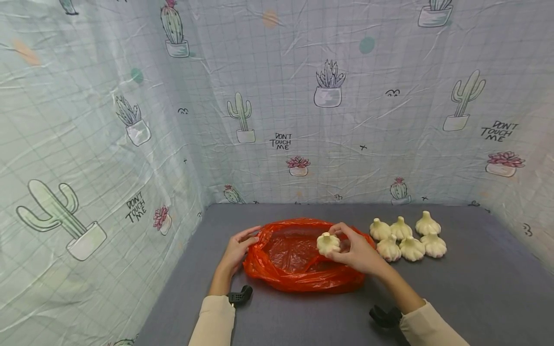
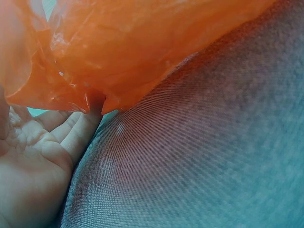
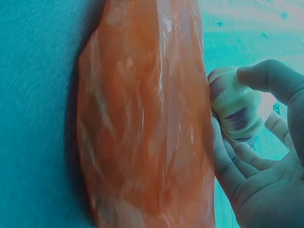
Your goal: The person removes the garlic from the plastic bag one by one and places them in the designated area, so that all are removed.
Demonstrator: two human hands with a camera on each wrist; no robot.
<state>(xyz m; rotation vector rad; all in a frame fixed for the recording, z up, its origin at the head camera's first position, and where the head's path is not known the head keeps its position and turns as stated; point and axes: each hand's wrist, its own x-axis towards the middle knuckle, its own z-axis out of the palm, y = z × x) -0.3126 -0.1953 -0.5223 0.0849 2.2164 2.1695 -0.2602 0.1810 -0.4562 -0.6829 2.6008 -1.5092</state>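
A red plastic bag (image 1: 298, 283) lies on the grey table with its mouth spread upward. At the bag's left rim is my left hand (image 1: 237, 246), its thumb and fingers holding the edge; in the left wrist view the plastic hides the fingertips. Over the right part of the mouth, my right hand (image 1: 357, 250) pinches a garlic bulb (image 1: 328, 244) between thumb and fingers. The right wrist view shows purple streaks on that bulb (image 3: 237, 107), beside the bag's outer wall (image 3: 147, 118).
Several more garlic bulbs (image 1: 412, 248) stand grouped on the table (image 1: 303, 319) right of the bag. Behind and to the left hangs a cloth printed with cacti (image 1: 277, 96). Black straps with devices (image 1: 240, 294) sit at both wrists.
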